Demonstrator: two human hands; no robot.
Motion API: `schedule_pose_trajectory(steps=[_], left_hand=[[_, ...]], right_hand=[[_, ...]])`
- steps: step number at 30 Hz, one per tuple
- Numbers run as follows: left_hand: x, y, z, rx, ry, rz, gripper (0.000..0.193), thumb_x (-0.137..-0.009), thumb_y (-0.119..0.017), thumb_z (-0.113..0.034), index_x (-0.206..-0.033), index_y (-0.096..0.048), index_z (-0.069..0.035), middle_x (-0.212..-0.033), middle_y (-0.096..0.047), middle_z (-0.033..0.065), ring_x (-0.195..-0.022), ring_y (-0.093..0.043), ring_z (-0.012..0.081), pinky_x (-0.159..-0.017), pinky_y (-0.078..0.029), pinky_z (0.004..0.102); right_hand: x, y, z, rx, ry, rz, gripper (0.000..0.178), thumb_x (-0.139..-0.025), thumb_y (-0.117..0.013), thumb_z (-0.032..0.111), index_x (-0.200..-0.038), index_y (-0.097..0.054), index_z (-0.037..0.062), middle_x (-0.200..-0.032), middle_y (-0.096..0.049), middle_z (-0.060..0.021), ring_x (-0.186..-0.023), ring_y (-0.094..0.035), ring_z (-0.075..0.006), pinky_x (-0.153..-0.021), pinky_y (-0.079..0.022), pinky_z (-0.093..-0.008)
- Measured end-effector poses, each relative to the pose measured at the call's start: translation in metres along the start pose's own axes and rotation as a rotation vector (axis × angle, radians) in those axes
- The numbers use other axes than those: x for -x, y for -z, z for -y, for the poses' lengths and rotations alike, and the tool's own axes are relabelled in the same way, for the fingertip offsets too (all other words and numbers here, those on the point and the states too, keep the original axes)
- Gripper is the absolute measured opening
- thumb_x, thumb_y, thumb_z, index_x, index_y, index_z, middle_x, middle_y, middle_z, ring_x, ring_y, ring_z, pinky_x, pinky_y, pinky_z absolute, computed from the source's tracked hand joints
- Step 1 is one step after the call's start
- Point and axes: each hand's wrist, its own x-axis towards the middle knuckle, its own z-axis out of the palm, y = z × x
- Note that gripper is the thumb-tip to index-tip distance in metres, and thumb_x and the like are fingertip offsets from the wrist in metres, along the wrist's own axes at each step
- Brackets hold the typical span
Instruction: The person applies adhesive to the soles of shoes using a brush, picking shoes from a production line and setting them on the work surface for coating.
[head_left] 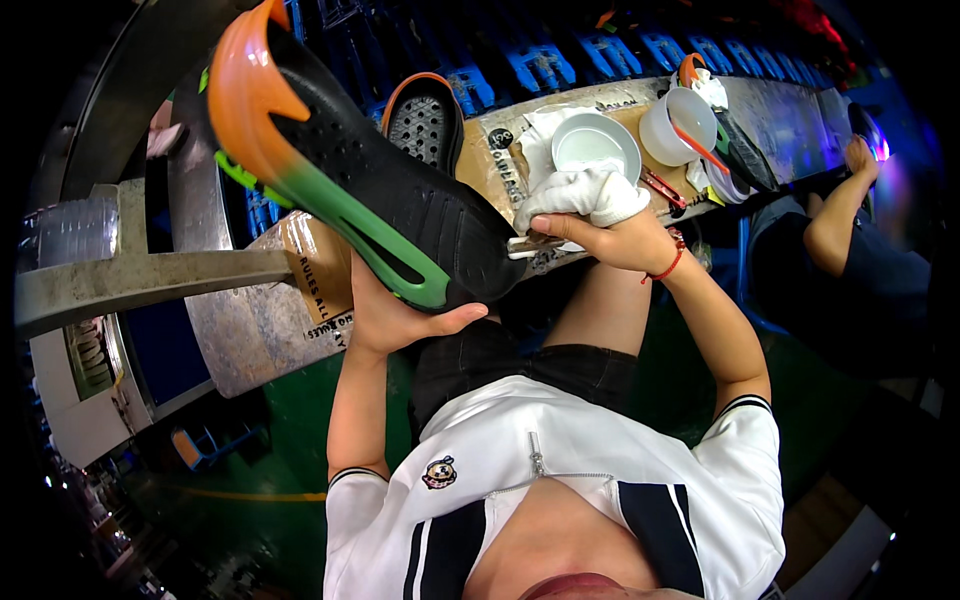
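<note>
My left hand [388,312] holds a large black clog [420,215] with orange and green trim, its palm under the clog and its thumb along the near end. The clog is tilted up, its orange end far and left. My right hand [625,238] is closed round a small flat tool [535,244] with a pale tip, which meets the clog's near end; the tool's kind is unclear. White cloth [585,197] covers part of that hand's fingers. Beyond the clog, a second black clog [424,122] with an orange rim stands on the bench.
On the bench [250,315] stand a pale bowl [597,135] and a white tub [676,125] with a red stick. A red cutter [662,187] lies beside them. Another dark shoe [740,145] is farther right, near a co-worker's hand [861,157]. A metal arm [160,285] juts in from the left.
</note>
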Motion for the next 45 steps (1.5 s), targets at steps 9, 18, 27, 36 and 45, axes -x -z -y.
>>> schedule_pose_trajectory(steps=[9, 18, 27, 36, 45], left_hand=[[0.006, -0.018, 0.004, 0.009, 0.033, 0.149, 0.101, -0.061, -0.089, -0.035, -0.134, -0.032, 0.005, -0.127, -0.052, 0.0138, -0.115, -0.053, 0.0205, -0.098, -0.044, 0.0345], [-0.005, -0.017, -0.021, 1.132, 0.424, -0.163, 0.07, -0.086, -0.048, -0.057, -0.144, -0.033, -0.02, -0.147, -0.034, 0.0125, -0.134, -0.037, 0.0317, -0.102, -0.037, 0.061], [-0.005, -0.03, -0.014, 1.178, 0.09, -0.18, 0.047, -0.101, -0.027, -0.046, -0.127, -0.041, -0.011, -0.137, -0.029, 0.0366, -0.122, -0.044, 0.0482, -0.09, -0.052, 0.052], [-0.009, -0.032, -0.008, 0.769, -0.09, -0.378, 0.066, -0.085, -0.053, -0.057, -0.137, -0.042, -0.018, -0.146, -0.033, 0.0183, -0.133, -0.037, 0.035, -0.109, -0.032, 0.0511], [0.048, -0.008, 0.056, 0.444, -0.189, -0.359, 0.106, -0.064, -0.086, -0.034, -0.144, -0.024, -0.001, -0.136, -0.045, 0.0155, -0.127, -0.044, 0.0276, -0.106, -0.036, 0.0433]], right_hand=[[0.003, -0.008, -0.016, -0.11, -0.158, -0.01, 0.018, -0.089, -0.064, 0.016, -0.097, -0.07, 0.0009, -0.086, -0.069, -0.0074, -0.077, -0.064, -0.0164, -0.072, -0.05, -0.0287], [-0.003, -0.025, 0.015, -0.458, -0.186, -0.016, 0.019, -0.091, -0.061, 0.014, -0.1, -0.068, -0.0007, -0.09, -0.07, -0.007, -0.082, -0.064, -0.0136, -0.076, -0.05, -0.0274], [-0.007, -0.035, 0.017, -0.029, -0.052, -0.149, 0.01, -0.088, -0.063, 0.008, -0.092, -0.068, -0.0004, -0.08, -0.067, -0.0084, -0.073, -0.063, -0.0169, -0.068, -0.05, -0.0281], [-0.002, -0.038, 0.027, -0.475, -0.207, 0.001, 0.017, -0.09, -0.062, 0.013, -0.099, -0.068, -0.0008, -0.088, -0.068, -0.0078, -0.081, -0.064, -0.0145, -0.073, -0.05, -0.0272], [0.032, -0.03, 0.017, -0.548, -0.194, -0.348, 0.021, -0.091, -0.062, 0.01, -0.108, -0.065, -0.0015, -0.1, -0.066, -0.0026, -0.092, -0.06, -0.0106, -0.081, -0.047, -0.0247]])
